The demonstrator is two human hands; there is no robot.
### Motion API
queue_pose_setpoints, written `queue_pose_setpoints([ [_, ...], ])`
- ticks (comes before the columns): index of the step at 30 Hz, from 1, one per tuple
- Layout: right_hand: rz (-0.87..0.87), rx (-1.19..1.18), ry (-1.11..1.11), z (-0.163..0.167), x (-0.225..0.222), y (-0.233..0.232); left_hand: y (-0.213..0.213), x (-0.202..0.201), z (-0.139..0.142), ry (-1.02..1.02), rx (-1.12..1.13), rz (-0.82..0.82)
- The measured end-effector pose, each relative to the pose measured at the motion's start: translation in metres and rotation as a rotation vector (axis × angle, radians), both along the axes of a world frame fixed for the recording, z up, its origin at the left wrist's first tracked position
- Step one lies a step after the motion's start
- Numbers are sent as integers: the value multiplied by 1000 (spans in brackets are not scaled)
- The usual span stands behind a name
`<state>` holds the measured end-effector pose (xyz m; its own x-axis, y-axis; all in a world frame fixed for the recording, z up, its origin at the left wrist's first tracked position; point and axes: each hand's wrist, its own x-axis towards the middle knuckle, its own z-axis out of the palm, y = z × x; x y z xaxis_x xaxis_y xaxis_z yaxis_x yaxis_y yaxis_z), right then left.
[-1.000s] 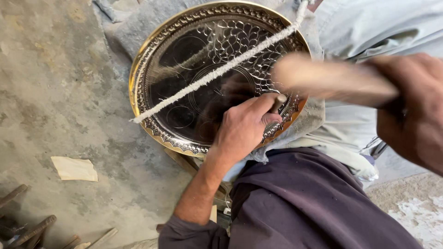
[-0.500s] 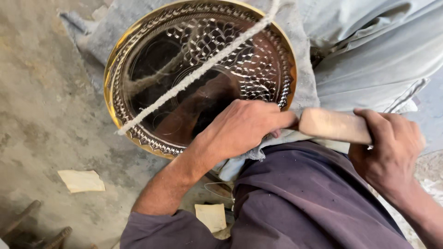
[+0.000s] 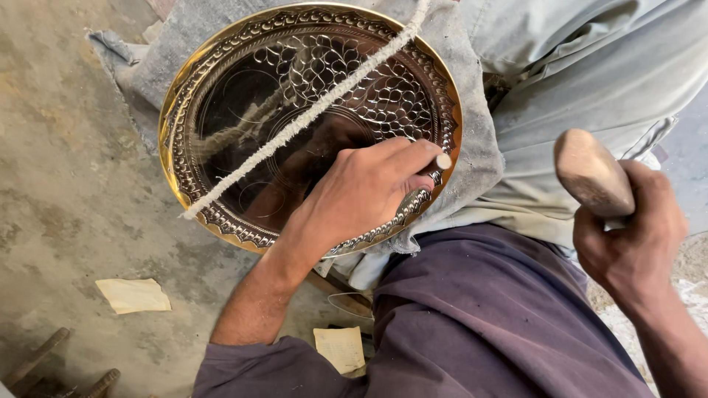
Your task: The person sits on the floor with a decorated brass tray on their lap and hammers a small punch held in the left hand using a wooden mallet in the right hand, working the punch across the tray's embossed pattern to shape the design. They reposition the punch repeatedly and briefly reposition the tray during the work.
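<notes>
A round brass tray (image 3: 221,96) with an embossed leaf pattern rests tilted on grey cloth (image 3: 479,147) over a knee. A white cord (image 3: 310,114) runs diagonally across its face. My left hand (image 3: 361,195) lies on the tray's lower right rim, shut on a small metal punch (image 3: 442,161) whose flat top shows between the fingers. My right hand (image 3: 634,236) is raised at the right, apart from the tray, gripping a wooden mallet (image 3: 592,173) with its rounded head pointing up and left.
Concrete floor (image 3: 66,184) lies to the left, with a paper scrap (image 3: 134,295) and another scrap (image 3: 341,348) lower down. Wooden tool handles (image 3: 44,354) poke in at the bottom left. My purple trouser leg (image 3: 487,317) fills the lower right.
The mallet struck down near the punch half a second ago and has now lifted back up and to the right. My left hand stays on the rim with the punch.
</notes>
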<state>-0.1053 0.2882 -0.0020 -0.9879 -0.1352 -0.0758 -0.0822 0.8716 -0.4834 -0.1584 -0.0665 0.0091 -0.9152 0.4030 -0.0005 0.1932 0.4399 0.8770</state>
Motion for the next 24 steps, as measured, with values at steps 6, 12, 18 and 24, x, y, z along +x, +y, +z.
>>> queue_pose_setpoints([
  [6,148,141,171,7,-15,5,7,-4,-1,14,-66,-82],
  [12,56,-314,61,16,-29,-18,11,-11,6,21,-134,-169],
  [18,111,-43,4,25,-48,-43,15,-8,3,-11,-131,-107],
  [24,249,47,11,46,-73,-53,8,7,0,-45,-44,27],
])
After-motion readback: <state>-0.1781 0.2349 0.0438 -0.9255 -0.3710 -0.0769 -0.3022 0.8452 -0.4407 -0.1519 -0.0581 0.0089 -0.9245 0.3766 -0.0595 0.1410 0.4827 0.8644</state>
